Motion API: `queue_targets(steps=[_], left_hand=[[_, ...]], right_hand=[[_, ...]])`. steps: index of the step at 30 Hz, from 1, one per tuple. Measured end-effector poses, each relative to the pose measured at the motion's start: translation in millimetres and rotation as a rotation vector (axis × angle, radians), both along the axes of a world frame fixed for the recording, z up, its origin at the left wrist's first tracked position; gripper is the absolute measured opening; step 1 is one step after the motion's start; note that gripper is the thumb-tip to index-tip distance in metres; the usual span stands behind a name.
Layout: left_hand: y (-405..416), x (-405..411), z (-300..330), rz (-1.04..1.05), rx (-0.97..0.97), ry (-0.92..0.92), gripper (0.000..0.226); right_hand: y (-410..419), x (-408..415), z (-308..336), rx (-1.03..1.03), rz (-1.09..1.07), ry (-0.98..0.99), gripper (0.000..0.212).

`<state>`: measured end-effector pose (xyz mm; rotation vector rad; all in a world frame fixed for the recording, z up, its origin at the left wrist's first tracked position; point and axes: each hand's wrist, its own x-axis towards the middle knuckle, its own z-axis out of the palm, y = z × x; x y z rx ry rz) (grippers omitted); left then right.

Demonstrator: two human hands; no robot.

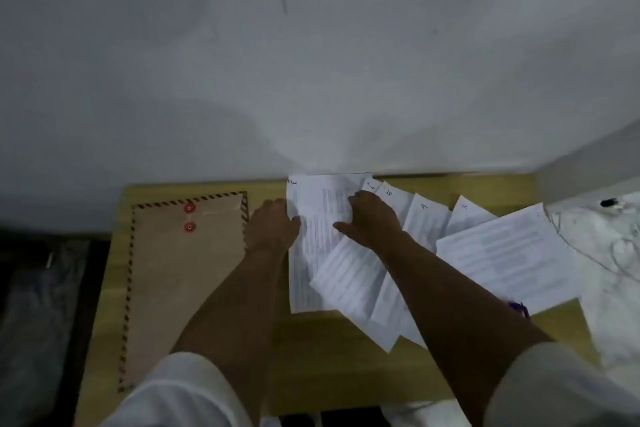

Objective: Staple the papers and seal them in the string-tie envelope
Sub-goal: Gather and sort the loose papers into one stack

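Several printed white sheets (pixel 509 253) with handwritten numbers lie fanned across the right half of a small yellow table (pixel 311 357). My left hand (pixel 273 229) grips the left edge of the leftmost sheet (pixel 320 204) by the wall. My right hand (pixel 374 218) presses flat on the same sheet from its right side. A brown string-tie envelope (pixel 183 284) with a striped border and two red discs lies flat on the table's left half, just left of my left hand. No stapler can be made out.
A white wall (pixel 311 62) runs along the table's far edge. A white marbled surface (pixel 602 270) with a small dark object (pixel 607 202) adjoins the right side. A small purple thing (pixel 519 308) peeks from under my right forearm. Dark floor lies left.
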<state>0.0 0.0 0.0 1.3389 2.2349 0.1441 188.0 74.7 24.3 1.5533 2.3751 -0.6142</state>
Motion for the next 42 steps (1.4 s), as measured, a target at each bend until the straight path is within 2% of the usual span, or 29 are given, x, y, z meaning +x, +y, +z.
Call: queue_targets(steps=[4,10,14,20,23,28,33,38,42], left_hand=[[13,4,-10,0.162,0.055,-0.103,0.031],[27,16,-15,0.462,0.068,-0.279,0.024],[27,22,-13,0.527,0.079,-0.329,0.014],[20,16,18,0.434,0.190,-0.323,0.025],[11,9,48,0.342,0.283,-0.307,0.021],[-10,-5,110,0.165,0.454,-0.288,0.018],[-31,-19,183,-0.050,0.578,-0.318,0.015],[-48,-23,261,-0.117,0.663,-0.397,0.014],[-58,-19,304,-0.146,0.742,-0.412,0.013]], right_hand=[[-1,2,-12,-0.028,0.011,-0.040,0.072],[-5,5,-23,0.009,0.057,-0.033,0.065],[-3,7,-22,-0.017,0.061,-0.023,0.065],[-1,4,10,-0.004,-0.015,0.023,0.066],[-4,1,40,0.020,-0.068,0.061,0.066],[-16,1,109,0.107,-0.168,0.261,0.064],[-34,7,185,0.317,-0.165,0.430,0.062],[-52,15,253,0.377,-0.179,0.500,0.041],[-69,26,294,0.394,-0.188,0.740,0.020]])
